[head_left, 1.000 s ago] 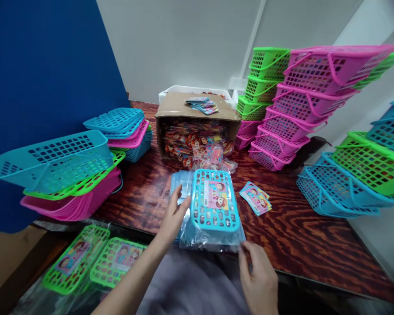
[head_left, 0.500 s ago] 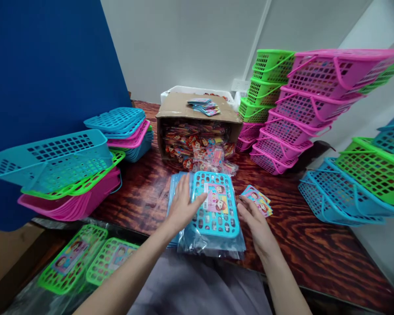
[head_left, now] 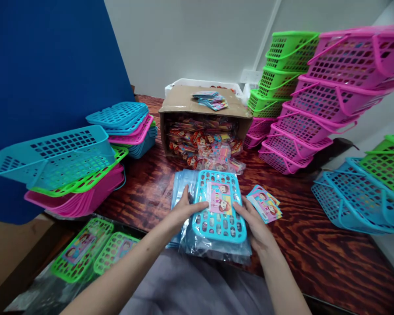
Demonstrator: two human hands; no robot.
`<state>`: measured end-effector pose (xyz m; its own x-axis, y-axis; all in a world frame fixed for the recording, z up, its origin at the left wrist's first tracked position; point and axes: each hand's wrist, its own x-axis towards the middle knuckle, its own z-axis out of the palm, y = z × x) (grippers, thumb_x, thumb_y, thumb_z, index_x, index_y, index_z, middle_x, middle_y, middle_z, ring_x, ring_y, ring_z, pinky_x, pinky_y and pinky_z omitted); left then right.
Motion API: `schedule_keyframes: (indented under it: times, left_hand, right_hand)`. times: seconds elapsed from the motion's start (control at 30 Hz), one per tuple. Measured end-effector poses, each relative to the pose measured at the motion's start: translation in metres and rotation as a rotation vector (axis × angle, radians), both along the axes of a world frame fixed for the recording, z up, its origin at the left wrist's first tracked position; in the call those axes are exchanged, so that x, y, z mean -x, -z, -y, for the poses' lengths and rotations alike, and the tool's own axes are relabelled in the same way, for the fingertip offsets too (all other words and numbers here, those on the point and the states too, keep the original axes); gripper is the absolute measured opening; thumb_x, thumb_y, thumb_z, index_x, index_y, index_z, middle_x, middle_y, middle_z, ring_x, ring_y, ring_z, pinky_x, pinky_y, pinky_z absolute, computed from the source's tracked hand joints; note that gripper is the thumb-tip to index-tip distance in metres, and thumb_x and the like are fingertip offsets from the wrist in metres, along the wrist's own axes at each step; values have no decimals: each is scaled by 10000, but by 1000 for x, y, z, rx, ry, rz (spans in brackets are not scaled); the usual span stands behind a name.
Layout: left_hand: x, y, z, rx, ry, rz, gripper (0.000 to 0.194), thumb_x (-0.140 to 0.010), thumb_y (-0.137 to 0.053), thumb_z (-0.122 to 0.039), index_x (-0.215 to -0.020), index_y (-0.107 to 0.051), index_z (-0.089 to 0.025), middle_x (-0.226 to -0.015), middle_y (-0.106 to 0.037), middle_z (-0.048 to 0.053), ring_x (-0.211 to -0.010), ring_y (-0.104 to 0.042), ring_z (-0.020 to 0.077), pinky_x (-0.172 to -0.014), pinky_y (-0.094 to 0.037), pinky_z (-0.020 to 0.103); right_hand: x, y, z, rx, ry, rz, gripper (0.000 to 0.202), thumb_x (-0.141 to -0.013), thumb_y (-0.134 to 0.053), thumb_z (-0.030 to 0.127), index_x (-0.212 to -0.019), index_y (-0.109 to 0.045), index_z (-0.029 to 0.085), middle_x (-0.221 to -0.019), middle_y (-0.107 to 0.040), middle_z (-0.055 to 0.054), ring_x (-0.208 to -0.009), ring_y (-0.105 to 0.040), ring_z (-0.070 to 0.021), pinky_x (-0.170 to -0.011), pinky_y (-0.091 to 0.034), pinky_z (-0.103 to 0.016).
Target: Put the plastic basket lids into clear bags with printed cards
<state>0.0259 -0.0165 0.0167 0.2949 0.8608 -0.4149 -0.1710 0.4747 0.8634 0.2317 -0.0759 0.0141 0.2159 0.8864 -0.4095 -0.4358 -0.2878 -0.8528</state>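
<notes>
We look down on a dark red, wood-grained table, with a tower of pink baskets on its right and green baskets stacked just behind. On the left, a tilted blue basket tops a nested pile of pink baskets. At the centre back we see a cardboard box, its open front full of printed packets, some spilling onto the table.

Directly before the person, in front of the box, lies the lidded blue basket, flat, between the two hands and touching both. Clear plastic spreads from its near edge.

The left hand holds the basket's left side, thumb laid over the lid and index finger raised apart; we cannot make out the fingers beneath. The right hand holds the right side, thumb on the lid's edge, other fingers partly hidden.

Smallest are the cards: a printed card on the lid, and a few loose cards fanned just beyond the right hand.
</notes>
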Motion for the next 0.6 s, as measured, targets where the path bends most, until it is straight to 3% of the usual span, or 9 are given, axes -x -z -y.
schedule_keyframes:
  times: [0.03, 0.1, 0.17, 0.23, 0.4, 0.6]
  left_hand:
    - [1, -3, 0, 62, 17, 10, 1330, -606, -914, -338, -1581, -23, -181, -1571, -338, 229, -1326, -520, 360, -1029, -514, 442]
    - [2, -6, -1, 137, 87, 24, 1146, -623, -899, -346, -1537, -241, -133, -1417, -541, 240, -1101, -680, 337, -884, -592, 429]
    - [2, -7, -4, 157, 179, 59, 842, -640, -883, -333, -1357, -515, -87, -1223, -680, 225, -901, -737, 297, -774, -618, 395]
    - [3, -5, -6, 164, 235, 70, 627, -654, -870, -309, -1190, -635, -82, -1101, -731, 199, -792, -742, 261, -715, -621, 361]
    - [4, -7, 4, 140, 187, 127, 593, -707, -834, -257, -1240, -596, -159, -1120, -735, 143, -841, -742, 250, -725, -621, 344]
    - [2, -31, 16, 113, 153, 260, 667, -759, -805, -264, -1345, -495, -197, -1269, -671, 148, -990, -719, 278, -801, -621, 402]
  right_hand:
    - [-1, 1, 1, 18, -39, -58, 697, -727, -835, 400, -1344, -533, 277, -1248, -691, -55, -1119, -668, -294, -918, -584, -412]
    - [1, 3, 2, 35, -94, -145, 644, -764, -809, 388, -1342, -554, 261, -1199, -715, -62, -1080, -688, -298, -899, -593, -429]
    - [6, 5, 2, 26, -74, -162, 613, -765, -805, 369, -1319, -585, 224, -1148, -734, -78, -1045, -702, -312, -878, -601, -444]
    - [14, 5, 1, 6, -8, -154, 589, -746, -807, 344, -1282, -616, 190, -1112, -745, -87, -1021, -709, -323, -863, -607, -451]
    - [25, -5, 3, -45, 88, -145, 526, -735, -786, 346, -1216, -658, 178, -1084, -754, -69, -1015, -710, -323, -860, -608, -432]
    - [17, -38, 5, -71, 53, -128, 407, -790, -740, 331, -1168, -685, 189, -1078, -755, -69, -1013, -712, -324, -877, -603, -444]
